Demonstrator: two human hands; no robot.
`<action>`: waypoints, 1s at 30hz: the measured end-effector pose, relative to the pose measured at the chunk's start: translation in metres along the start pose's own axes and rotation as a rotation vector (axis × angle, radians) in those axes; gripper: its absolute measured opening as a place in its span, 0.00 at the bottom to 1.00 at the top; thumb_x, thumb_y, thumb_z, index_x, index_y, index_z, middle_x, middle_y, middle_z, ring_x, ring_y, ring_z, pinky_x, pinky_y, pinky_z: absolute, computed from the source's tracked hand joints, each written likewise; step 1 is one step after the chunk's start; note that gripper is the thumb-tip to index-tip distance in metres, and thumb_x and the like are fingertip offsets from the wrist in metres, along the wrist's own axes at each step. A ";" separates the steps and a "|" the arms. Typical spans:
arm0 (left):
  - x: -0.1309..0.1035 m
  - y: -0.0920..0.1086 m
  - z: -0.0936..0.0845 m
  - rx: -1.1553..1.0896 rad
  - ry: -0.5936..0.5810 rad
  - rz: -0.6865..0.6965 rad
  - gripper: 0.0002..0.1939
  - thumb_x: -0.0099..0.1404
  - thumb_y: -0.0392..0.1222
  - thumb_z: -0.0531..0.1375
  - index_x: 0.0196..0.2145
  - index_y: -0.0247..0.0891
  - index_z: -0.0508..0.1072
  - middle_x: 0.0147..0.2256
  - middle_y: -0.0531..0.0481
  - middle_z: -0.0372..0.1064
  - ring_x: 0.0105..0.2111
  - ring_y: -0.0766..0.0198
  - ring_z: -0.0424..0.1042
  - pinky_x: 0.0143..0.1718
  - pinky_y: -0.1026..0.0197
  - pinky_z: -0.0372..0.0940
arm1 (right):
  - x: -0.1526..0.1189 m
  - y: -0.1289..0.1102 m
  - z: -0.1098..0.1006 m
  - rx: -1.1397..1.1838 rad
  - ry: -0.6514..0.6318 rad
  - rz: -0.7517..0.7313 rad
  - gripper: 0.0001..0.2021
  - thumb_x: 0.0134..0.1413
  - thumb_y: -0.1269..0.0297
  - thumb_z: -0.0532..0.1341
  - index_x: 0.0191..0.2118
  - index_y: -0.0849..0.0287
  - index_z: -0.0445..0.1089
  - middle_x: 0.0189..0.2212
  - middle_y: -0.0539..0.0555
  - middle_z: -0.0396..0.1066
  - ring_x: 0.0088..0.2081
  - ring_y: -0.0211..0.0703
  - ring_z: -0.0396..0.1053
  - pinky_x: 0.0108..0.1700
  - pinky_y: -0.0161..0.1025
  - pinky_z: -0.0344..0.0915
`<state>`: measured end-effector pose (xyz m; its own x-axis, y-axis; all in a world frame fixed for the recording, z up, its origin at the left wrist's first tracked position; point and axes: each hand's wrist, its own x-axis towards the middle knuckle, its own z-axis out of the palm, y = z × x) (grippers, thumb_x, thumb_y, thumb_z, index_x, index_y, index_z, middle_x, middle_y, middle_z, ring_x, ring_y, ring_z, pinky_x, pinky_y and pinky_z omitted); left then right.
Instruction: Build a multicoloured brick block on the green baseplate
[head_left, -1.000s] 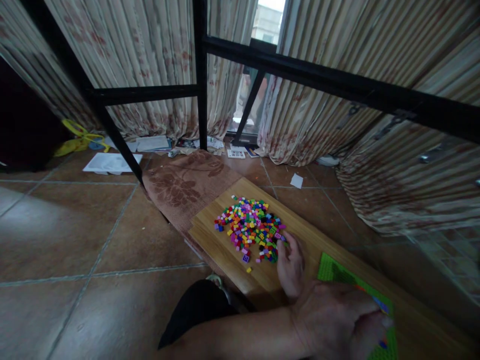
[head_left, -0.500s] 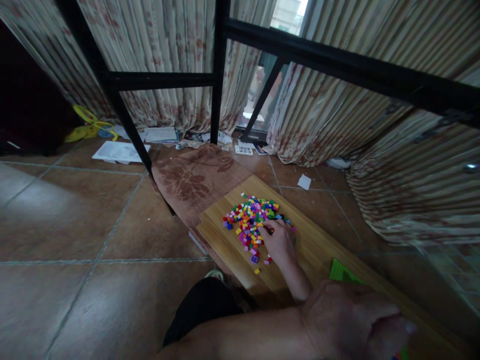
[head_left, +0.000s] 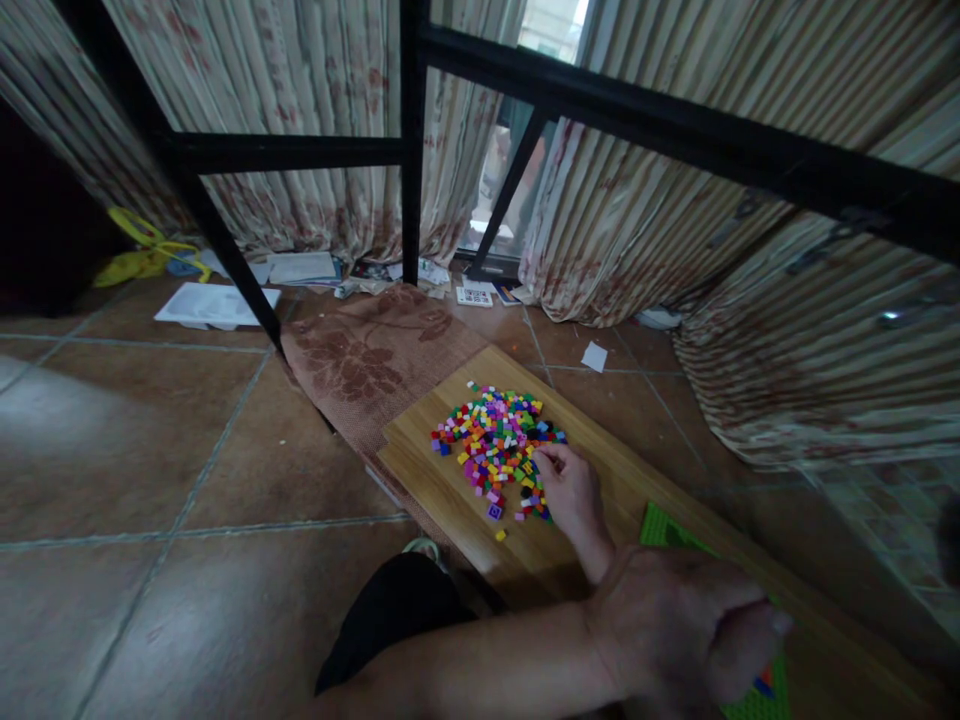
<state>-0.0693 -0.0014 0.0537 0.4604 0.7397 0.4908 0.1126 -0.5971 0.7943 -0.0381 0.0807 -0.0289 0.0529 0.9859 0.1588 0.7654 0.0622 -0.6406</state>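
Toy bricks (head_left: 491,440): a loose, many-coloured pile in the middle of the frame, probably spread thin so that single pieces can be picked out.
Table (head_left: 540,565): carries the pile; its long axis runs from the centre toward the lower right.
Brick direction: mixed; the small pieces lie at all angles and share no long axis.
Purple brick (head_left: 495,511): at the pile's lower edge, one flat face turned toward the viewer.
Yellow brick (head_left: 501,535): just below it, apart from the heap.
Right hand (head_left: 574,490): at the pile's right edge, pointing up and left, thumb and fingers drawn together; whether a brick sits between them can't be made out.
Left hand (head_left: 667,620): lower right, fingers curled, partly covering the green plate; its grip is hidden, perhaps placed there to steady the plate.
Green plate (head_left: 667,525): its visible far edge slants down rightward, roughly along the table.
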 end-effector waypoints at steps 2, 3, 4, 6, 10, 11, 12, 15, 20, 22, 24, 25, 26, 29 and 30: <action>0.000 0.000 0.002 0.004 -0.005 0.004 0.14 0.67 0.43 0.53 0.25 0.36 0.68 0.24 0.52 0.71 0.25 0.68 0.72 0.26 0.68 0.64 | -0.005 0.002 -0.004 -0.065 0.003 -0.041 0.13 0.56 0.57 0.56 0.33 0.58 0.74 0.32 0.56 0.74 0.35 0.47 0.69 0.38 0.41 0.61; 0.000 0.000 0.003 0.006 -0.009 0.002 0.14 0.67 0.44 0.53 0.26 0.36 0.68 0.24 0.52 0.71 0.25 0.67 0.72 0.26 0.68 0.64 | -0.008 0.003 -0.005 -0.093 0.005 -0.061 0.12 0.56 0.59 0.56 0.33 0.58 0.74 0.32 0.56 0.74 0.35 0.47 0.68 0.39 0.41 0.61; -0.001 -0.001 0.004 0.008 -0.014 0.000 0.14 0.67 0.44 0.53 0.26 0.36 0.69 0.24 0.52 0.71 0.26 0.67 0.72 0.26 0.68 0.64 | -0.011 0.003 -0.006 -0.112 0.009 -0.081 0.11 0.56 0.60 0.56 0.34 0.58 0.74 0.32 0.56 0.73 0.36 0.47 0.68 0.40 0.41 0.61; -0.002 -0.001 0.005 -0.001 -0.019 -0.003 0.13 0.67 0.44 0.53 0.27 0.36 0.69 0.25 0.51 0.72 0.26 0.67 0.72 0.27 0.68 0.65 | -0.018 0.000 -0.007 -0.135 0.014 -0.125 0.09 0.56 0.63 0.56 0.36 0.58 0.73 0.33 0.55 0.73 0.37 0.47 0.67 0.41 0.42 0.61; -0.002 -0.002 0.006 -0.020 -0.026 0.012 0.12 0.67 0.44 0.52 0.29 0.37 0.70 0.26 0.52 0.72 0.28 0.67 0.73 0.27 0.68 0.65 | -0.027 -0.009 -0.003 -0.207 -0.034 -0.208 0.07 0.56 0.64 0.58 0.36 0.57 0.73 0.35 0.55 0.72 0.40 0.48 0.65 0.44 0.43 0.60; -0.002 -0.003 0.006 -0.017 -0.030 0.015 0.12 0.67 0.44 0.53 0.30 0.37 0.70 0.26 0.52 0.72 0.28 0.67 0.73 0.27 0.68 0.64 | -0.029 -0.010 -0.001 -0.240 -0.043 -0.218 0.06 0.55 0.64 0.59 0.36 0.56 0.73 0.35 0.56 0.71 0.40 0.48 0.64 0.44 0.43 0.60; -0.002 -0.003 0.006 -0.013 -0.035 0.019 0.12 0.67 0.44 0.53 0.30 0.37 0.70 0.26 0.52 0.72 0.28 0.67 0.73 0.26 0.68 0.64 | -0.030 -0.011 0.001 -0.270 -0.048 -0.225 0.06 0.55 0.64 0.59 0.37 0.56 0.73 0.35 0.56 0.71 0.41 0.49 0.64 0.44 0.44 0.60; -0.002 -0.005 0.006 -0.010 -0.046 0.019 0.12 0.67 0.44 0.52 0.30 0.37 0.70 0.26 0.52 0.72 0.28 0.67 0.73 0.26 0.69 0.63 | -0.031 -0.011 0.004 -0.310 -0.046 -0.250 0.06 0.56 0.66 0.58 0.37 0.56 0.72 0.36 0.56 0.71 0.41 0.49 0.63 0.44 0.44 0.59; -0.002 -0.007 0.009 -0.020 -0.054 0.017 0.12 0.68 0.44 0.52 0.30 0.37 0.70 0.27 0.52 0.72 0.29 0.68 0.73 0.28 0.68 0.64 | -0.032 -0.008 0.002 -0.293 0.002 -0.247 0.07 0.57 0.68 0.56 0.37 0.57 0.72 0.36 0.56 0.70 0.40 0.50 0.63 0.43 0.44 0.59; -0.002 -0.006 0.009 -0.012 -0.051 0.024 0.12 0.67 0.44 0.52 0.29 0.37 0.69 0.27 0.52 0.72 0.28 0.68 0.73 0.26 0.68 0.63 | -0.032 -0.010 0.002 -0.259 -0.008 -0.271 0.09 0.58 0.69 0.56 0.40 0.56 0.73 0.36 0.56 0.71 0.41 0.49 0.63 0.45 0.44 0.59; -0.002 -0.004 0.009 -0.003 -0.048 0.017 0.13 0.67 0.44 0.53 0.27 0.37 0.68 0.26 0.52 0.72 0.28 0.68 0.73 0.25 0.69 0.62 | -0.030 -0.014 0.005 -0.244 -0.041 -0.311 0.11 0.59 0.68 0.55 0.42 0.54 0.73 0.38 0.55 0.71 0.41 0.48 0.63 0.46 0.44 0.59; -0.002 -0.003 0.008 -0.004 -0.051 0.009 0.13 0.67 0.44 0.53 0.27 0.36 0.68 0.26 0.52 0.72 0.27 0.69 0.73 0.24 0.69 0.62 | -0.029 -0.016 0.006 -0.248 -0.058 -0.328 0.11 0.59 0.68 0.55 0.43 0.54 0.73 0.38 0.55 0.71 0.42 0.48 0.63 0.46 0.44 0.59; -0.002 -0.002 0.006 -0.007 -0.053 -0.003 0.13 0.67 0.44 0.53 0.27 0.36 0.68 0.27 0.52 0.73 0.27 0.69 0.73 0.24 0.69 0.62 | -0.028 -0.018 0.008 -0.257 -0.070 -0.338 0.11 0.59 0.68 0.55 0.42 0.54 0.74 0.38 0.55 0.71 0.42 0.48 0.63 0.46 0.44 0.59; -0.003 0.001 0.002 -0.025 -0.059 -0.032 0.12 0.67 0.44 0.54 0.29 0.37 0.70 0.27 0.53 0.73 0.27 0.70 0.73 0.25 0.70 0.64 | -0.025 -0.021 0.010 -0.280 -0.077 -0.332 0.10 0.60 0.67 0.54 0.37 0.56 0.74 0.37 0.56 0.70 0.41 0.48 0.64 0.46 0.44 0.58; -0.003 0.001 0.000 -0.024 -0.057 -0.037 0.12 0.67 0.44 0.54 0.29 0.37 0.70 0.27 0.53 0.73 0.27 0.70 0.73 0.26 0.70 0.64 | -0.025 -0.020 0.009 -0.273 -0.071 -0.320 0.10 0.60 0.67 0.54 0.36 0.56 0.74 0.37 0.56 0.71 0.41 0.48 0.64 0.46 0.44 0.59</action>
<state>-0.0703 -0.0043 0.0535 0.5055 0.7421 0.4403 0.1096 -0.5613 0.8203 -0.0607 0.0564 -0.0268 -0.2520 0.9323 0.2594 0.8781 0.3330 -0.3435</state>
